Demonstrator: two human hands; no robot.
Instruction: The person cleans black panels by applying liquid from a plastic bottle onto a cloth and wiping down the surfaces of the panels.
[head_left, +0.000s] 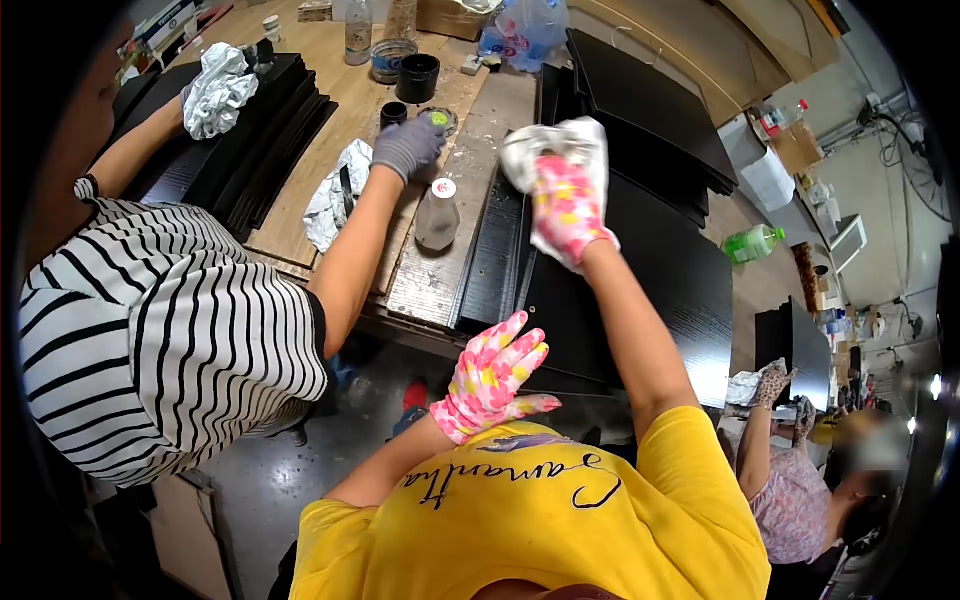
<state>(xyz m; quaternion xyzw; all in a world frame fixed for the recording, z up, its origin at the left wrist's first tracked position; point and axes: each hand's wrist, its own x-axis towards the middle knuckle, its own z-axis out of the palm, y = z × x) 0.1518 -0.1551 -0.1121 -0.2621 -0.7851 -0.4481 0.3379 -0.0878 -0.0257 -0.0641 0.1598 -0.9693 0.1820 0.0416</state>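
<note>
My right hand (565,205), in a pink and yellow patterned glove, is closed on a white cloth (590,140) over a black panel (640,250). The cloth lies around the fingers, near the stacked black boards (650,100). My left hand (492,378), in a matching glove, is held in front of the yellow shirt with its fingers spread and nothing in it. It is just off the front edge of the bench. A bottle with a white and red cap (437,215) stands beyond it to the left.
A co-worker in a striped shirt (180,330) works at the left, one gloved hand by a small round tin (440,120), the other on a white rag (218,92). A green bottle (755,244) lies at the right. Another person (800,500) sits at the lower right.
</note>
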